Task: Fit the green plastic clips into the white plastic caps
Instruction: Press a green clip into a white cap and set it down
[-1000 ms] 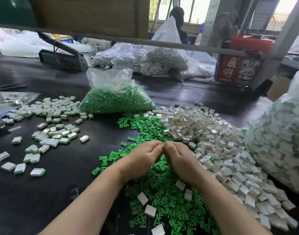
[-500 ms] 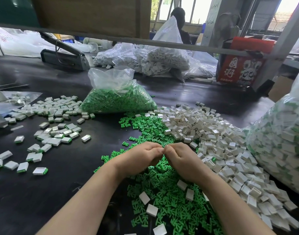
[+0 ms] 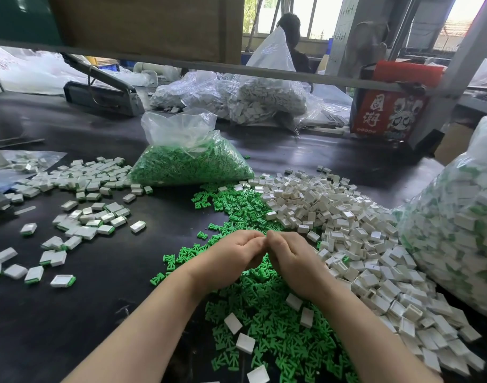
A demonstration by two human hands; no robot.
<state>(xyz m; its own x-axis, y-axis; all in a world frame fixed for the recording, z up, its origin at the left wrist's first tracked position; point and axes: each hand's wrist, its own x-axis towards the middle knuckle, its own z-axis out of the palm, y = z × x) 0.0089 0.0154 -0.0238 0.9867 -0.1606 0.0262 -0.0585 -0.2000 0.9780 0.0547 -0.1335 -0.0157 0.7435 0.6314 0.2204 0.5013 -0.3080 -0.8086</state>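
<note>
The dark worktop (image 3: 71,327) carries everything; at its right edge bulges a big clear bag of finished pieces (image 3: 457,239), and further back lies a smaller bag of green clips (image 3: 190,167); between them spreads the heap of white plastic caps (image 3: 347,230), and under the wrists the loose green plastic clips (image 3: 264,313); a scatter of assembled caps (image 3: 79,217) lies well apart to the left. Over the last second very little has shifted; the hands were already meeting above the green pile and sit there yet, fingertips touching; the piles look the same. I judge one clip is being pressed home, and not yet released. The left hand (image 3: 231,252) has its fingers (image 3: 254,240) curled inward against the right hand (image 3: 289,252), whose fingers are likewise bent; both seem to pinch something small at the join, but the piece itself is hidden, so what they hold I cannot tell.
</note>
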